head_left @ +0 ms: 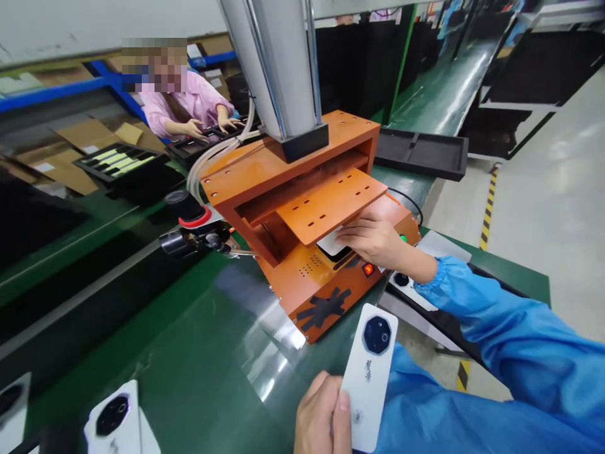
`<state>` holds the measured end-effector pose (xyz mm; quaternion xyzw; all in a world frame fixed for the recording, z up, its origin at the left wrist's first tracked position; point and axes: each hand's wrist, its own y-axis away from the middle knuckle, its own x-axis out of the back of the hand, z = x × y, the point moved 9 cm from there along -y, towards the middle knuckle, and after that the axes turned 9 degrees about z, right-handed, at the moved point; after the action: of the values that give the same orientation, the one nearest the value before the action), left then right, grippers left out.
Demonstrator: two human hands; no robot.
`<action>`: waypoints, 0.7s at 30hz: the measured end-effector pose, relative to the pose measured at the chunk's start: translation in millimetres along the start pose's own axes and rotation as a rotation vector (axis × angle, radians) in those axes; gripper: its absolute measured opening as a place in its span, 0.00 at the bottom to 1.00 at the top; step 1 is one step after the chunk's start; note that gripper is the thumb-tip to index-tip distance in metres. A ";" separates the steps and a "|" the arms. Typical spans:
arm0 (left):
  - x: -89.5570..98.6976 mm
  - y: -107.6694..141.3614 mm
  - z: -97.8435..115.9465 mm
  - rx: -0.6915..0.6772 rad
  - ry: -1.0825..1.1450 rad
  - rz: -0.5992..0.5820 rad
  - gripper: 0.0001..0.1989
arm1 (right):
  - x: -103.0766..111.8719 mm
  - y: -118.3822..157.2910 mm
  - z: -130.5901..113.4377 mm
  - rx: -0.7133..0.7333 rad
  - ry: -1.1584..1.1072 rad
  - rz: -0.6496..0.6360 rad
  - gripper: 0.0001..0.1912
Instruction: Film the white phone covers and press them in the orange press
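Observation:
At the bottom centre, my left hand [324,416] is closed on the edge of a white phone back cover [371,384] with a round dark camera area, held upright. My right hand [373,239] reaches under the raised plate [333,205] of an orange press [293,170]. Its fingers are closed on a white flat panel [333,243], which lies on or just over the black holder at the front of the press. Part of that panel is hidden by the plate and my fingers. A red lit switch [368,270] sits just below my right wrist.
More white covers [113,419] lie at the lower left. A tray [444,321] with a cover is under my right forearm. A black regulator [182,221] juts out left of the press. Across the bench, a person in pink [189,101] handles trays.

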<state>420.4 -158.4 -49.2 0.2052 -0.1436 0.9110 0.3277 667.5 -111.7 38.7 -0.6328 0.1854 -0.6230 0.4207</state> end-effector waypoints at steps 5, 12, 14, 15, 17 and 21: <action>2.8 -5.0 6.3 -0.103 -0.003 -0.013 0.16 | -1.3 -3.8 5.6 -0.072 -0.094 -0.152 0.14; 1.9 -23.1 23.4 -0.356 -0.226 -0.032 0.11 | -6.0 -17.8 0.0 -0.155 -0.222 -0.414 0.17; -0.9 -27.7 28.2 -0.459 -0.342 -0.004 0.08 | -3.2 -12.8 -3.6 -0.176 -0.188 -0.350 0.16; -1.9 -29.8 29.7 -0.505 -0.403 0.024 0.08 | 1.9 -6.2 -2.7 -0.211 -0.163 -0.274 0.16; -3.1 -33.8 30.5 -0.569 -0.517 0.090 0.08 | 23.8 20.3 8.2 -0.366 -0.071 -0.031 0.17; -3.7 -36.8 29.1 -0.650 -0.630 0.192 0.06 | 81.2 119.1 29.3 -0.721 0.252 0.403 0.19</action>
<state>455.3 -144.5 -20.8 0.3445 -0.5326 0.7382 0.2295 742.3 -233.2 3.0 -0.6094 0.5609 -0.4963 0.2601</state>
